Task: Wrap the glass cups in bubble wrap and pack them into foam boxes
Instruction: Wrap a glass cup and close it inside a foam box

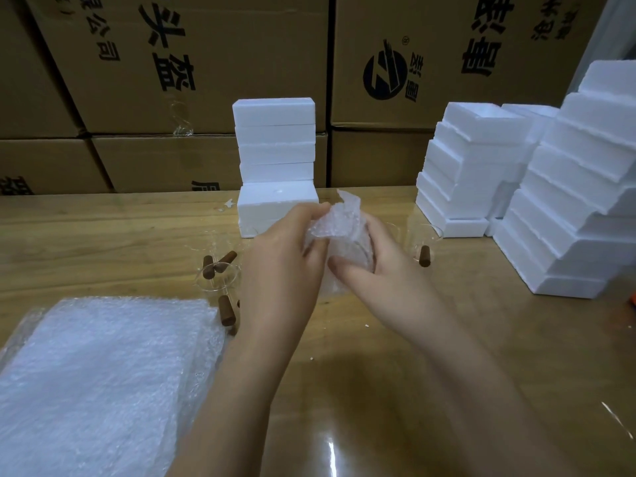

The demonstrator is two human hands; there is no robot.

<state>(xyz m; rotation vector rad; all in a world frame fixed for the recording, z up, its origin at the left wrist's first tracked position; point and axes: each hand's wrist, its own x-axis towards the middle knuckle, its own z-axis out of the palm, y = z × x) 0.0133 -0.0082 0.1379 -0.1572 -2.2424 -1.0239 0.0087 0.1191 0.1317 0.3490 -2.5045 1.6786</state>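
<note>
At 7 o'clock, nearest the viewer, a stack of bubble wrap sheets [99, 380] lies flat on the glossy wooden bench [378, 407]. Both forearms reach forward to mid-bench, where the two hands hold a wrapped glass cup [339, 235] just above the surface. The bundle's long axis runs roughly from 6 to 12 o'clock, with the loose, crumpled end of the wrap sticking up toward 12. It looks cloudy and dimpled, with only a hint of a glass curve showing through, and I cannot tell which way the cup's mouth faces. The left hand [282, 266] is curled, its fingertips pinching the upper wrap. The right hand [382, 270] wraps around the bundle's other side, with its thumb laid across the front. At 9 o'clock of the hands stand clear glass cups [216, 280] with brown cylindrical handles, and another cup [423, 235] stands at 3 o'clock. Beyond, at 12 o'clock, a white foam box [275, 204] sits on the bench with a foam box stack [275, 142] behind it. Stepped foam stacks [585, 187] rise at 2 o'clock. Printed cardboard cartons [206, 63] form the back wall.
</note>
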